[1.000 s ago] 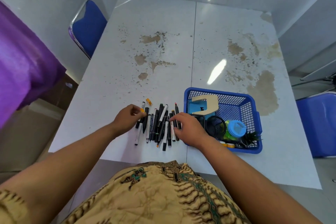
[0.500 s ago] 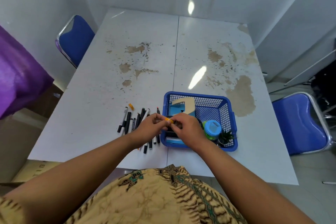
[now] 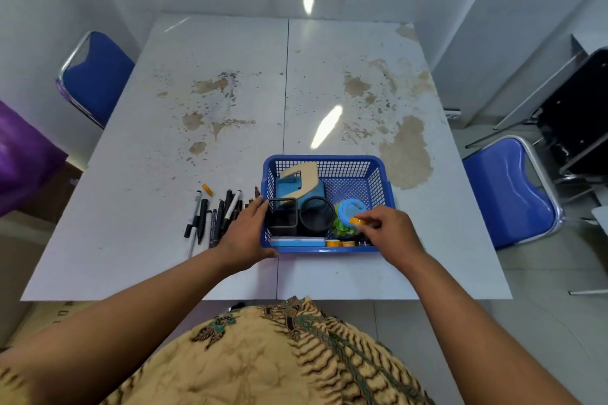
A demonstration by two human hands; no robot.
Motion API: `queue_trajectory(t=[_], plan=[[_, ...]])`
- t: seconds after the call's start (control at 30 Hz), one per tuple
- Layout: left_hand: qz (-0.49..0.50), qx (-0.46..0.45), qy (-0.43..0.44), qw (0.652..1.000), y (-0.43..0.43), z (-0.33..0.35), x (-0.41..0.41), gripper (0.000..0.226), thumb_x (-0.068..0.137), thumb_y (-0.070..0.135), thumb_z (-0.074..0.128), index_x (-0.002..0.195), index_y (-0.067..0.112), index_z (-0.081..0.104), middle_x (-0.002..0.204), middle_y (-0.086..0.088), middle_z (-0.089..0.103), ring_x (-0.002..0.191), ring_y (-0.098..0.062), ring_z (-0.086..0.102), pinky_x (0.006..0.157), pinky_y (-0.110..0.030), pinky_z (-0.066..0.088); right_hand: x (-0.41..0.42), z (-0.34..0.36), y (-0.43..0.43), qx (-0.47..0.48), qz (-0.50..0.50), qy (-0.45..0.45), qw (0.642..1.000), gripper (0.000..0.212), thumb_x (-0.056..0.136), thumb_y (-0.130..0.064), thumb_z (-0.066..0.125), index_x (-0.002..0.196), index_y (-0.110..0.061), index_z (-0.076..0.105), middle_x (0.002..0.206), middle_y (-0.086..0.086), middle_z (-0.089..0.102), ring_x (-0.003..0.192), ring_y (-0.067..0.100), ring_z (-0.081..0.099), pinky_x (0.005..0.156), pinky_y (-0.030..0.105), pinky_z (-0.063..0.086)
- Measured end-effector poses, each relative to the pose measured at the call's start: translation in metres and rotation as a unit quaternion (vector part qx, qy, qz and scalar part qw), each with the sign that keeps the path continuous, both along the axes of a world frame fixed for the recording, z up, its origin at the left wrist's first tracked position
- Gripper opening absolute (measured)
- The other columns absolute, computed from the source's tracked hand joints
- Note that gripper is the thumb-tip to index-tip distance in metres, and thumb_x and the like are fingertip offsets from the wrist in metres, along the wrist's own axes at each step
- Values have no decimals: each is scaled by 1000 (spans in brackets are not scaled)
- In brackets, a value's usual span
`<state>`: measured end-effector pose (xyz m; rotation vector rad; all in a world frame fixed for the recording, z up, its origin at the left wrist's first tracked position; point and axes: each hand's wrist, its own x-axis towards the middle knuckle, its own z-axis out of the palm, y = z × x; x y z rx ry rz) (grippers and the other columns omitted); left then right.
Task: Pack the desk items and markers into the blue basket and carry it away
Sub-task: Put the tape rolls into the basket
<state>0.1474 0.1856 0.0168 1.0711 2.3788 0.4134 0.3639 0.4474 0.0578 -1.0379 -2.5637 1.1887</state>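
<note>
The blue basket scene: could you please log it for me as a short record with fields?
basket: blue basket on the white table, near the front edge
inside: two black pen cups, blue-lidded jar, tan cutout
left hand: left hand against the basket's left wall
right hand: right hand, grip pinching an orange cap over the basket
unpacked: markers and a loose orange piece left of the basket

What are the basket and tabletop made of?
Basket: looks like moulded blue plastic, with perforated mesh walls and a smooth glossy rim. Tabletop: probably white laminate; it reflects the lights, and worn brown patches show a different layer underneath.
</note>
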Motion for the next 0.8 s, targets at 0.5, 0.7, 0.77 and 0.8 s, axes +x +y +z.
queue_trajectory(t=[0.5,0.7,0.77,0.8], plan=[[26,21,-13,999,0,10,4,131,65,50,97,165,23,15,170,13,10,151,-19,35,112,-43,51,13,-32,7,90,105,-205,969,23,97,-38,74,119,-39,80,117,-11,76,100,17,67,83,34,57],[27,21,-16,999,0,13,5,129,67,49,96,165,22,17,170,13,9,150,-18,37,112,-41,51,7,-22,3,156,162,-248,942,28,103,-43,60,126,-39,76,121,-14,75,106,15,68,83,33,57],[28,20,-15,999,0,14,5,128,67,49,96,165,22,18,169,14,10,148,-19,39,109,-41,53,5,-19,1,172,173,-263,934,30,104,-44,57,128,-39,75,121,-14,75,108,15,68,84,33,58],[28,20,-15,999,0,14,5,128,67,48,96,165,22,19,169,14,11,147,-19,40,104,-41,57,4,-18,0,175,177,-269,930,32,104,-46,56,129,-39,74,122,-13,75,109,16,68,85,33,58]])
